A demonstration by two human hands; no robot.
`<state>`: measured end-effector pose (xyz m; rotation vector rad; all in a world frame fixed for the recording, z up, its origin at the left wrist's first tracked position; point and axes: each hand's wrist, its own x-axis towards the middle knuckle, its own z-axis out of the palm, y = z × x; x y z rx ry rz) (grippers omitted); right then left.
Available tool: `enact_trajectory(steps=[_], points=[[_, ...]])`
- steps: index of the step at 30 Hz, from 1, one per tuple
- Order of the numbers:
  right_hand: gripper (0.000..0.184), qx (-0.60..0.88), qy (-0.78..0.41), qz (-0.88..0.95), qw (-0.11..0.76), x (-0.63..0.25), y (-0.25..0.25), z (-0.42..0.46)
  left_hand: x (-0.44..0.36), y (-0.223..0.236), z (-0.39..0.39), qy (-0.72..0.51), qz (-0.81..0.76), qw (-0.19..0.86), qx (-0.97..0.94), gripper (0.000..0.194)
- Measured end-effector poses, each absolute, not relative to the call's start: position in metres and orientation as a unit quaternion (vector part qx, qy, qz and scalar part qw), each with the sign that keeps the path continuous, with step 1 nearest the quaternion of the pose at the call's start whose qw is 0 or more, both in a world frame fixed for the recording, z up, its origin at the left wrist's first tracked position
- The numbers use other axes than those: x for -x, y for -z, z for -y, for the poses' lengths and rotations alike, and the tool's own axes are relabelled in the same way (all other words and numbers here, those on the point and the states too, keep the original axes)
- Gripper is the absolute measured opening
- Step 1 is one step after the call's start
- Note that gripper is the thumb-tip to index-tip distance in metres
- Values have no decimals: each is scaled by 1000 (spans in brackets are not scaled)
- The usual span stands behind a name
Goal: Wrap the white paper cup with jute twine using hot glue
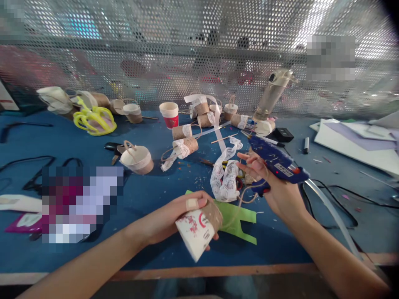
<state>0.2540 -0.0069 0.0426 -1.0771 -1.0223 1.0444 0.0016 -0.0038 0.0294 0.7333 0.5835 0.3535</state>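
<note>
My left hand (187, 209) is wrapped around a white paper cup (195, 232) with a red print, tilted with its mouth toward me. Brown twine (213, 214) is wound around the cup's far part, and a loose strand runs across to my right hand (274, 189). That hand grips a blue hot glue gun (277, 160), nozzle pointing away to the upper left, some fingers stretched out. A clear glue stick (330, 214) sticks out of its back. Under the cup lies a cut piece of green felt-like sheet (237, 222). White lace ribbon (226, 182) lies just beyond.
Several twine-wrapped cups (137, 160) stand or lie across the blue table (149, 249). Farther back are a red and white cup stack (169, 115), a yellow basket-like piece (95, 120) and a clear bottle (271, 95). White sheets (352, 143) lie right, before a perforated metal screen (174, 54).
</note>
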Motion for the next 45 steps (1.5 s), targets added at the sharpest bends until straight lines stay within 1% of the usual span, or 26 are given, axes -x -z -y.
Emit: enact_trajectory(steps=[4,8,10,12,15,17,19,22,26,29,31,33,36,40,45], points=[[19,501,-475,439,576,-252,-32,4,-1,-34,10,-76,-224,897,-373,25],[26,528,-506,447,515,-245,-24,6,0,-44,15,-31,-161,911,-378,31],[27,533,-519,453,491,-240,-23,8,1,-46,16,-49,-146,912,-381,31],[26,532,-525,461,477,-235,-24,8,2,-46,17,-93,-129,913,-375,31],[22,530,-524,476,467,-232,-25,8,3,-43,16,-140,-64,926,-344,35],[23,532,-521,479,465,-233,-24,8,3,-42,13,-161,-14,929,-334,40],[24,539,-516,474,468,-236,-22,9,3,-42,11,-206,4,918,-339,42],[26,554,-498,458,485,-242,-19,13,2,-43,7,-297,-23,892,-340,50],[21,546,-465,452,531,-249,-20,16,3,-43,3,-380,-104,859,-327,73],[26,521,-467,470,538,-253,-25,19,3,-43,1,-414,-148,838,-324,75],[27,507,-477,486,529,-254,-29,23,3,-44,1,-423,-184,829,-315,74],[23,503,-473,510,512,-254,-34,28,1,-45,0,-432,-219,820,-305,74],[16,488,-419,604,470,-251,-38,35,-1,-45,0,-455,-258,792,-315,76],[24,431,-387,699,419,-247,-40,36,-3,-43,1,-475,-300,755,-339,80],[27,439,-357,732,379,-249,-37,35,-2,-43,3,-482,-326,727,-364,79]])
